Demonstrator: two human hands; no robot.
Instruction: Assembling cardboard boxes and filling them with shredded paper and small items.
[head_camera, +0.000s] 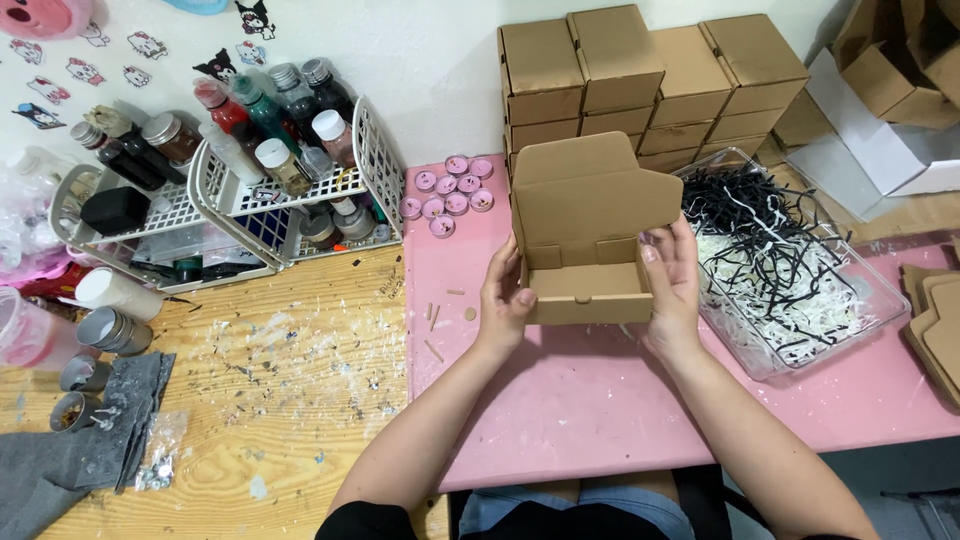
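An open brown cardboard box with its lid standing up is held just above the pink mat. My left hand grips its left wall, thumb on the front edge. My right hand grips its right wall, fingers folded over the side flap. The box looks empty inside.
A stack of closed cardboard boxes stands behind. A clear tray of black and white paper shreds sits to the right. Several small pink tealight candles lie at the mat's far left corner. White racks of bottles and flat box blanks flank the mat.
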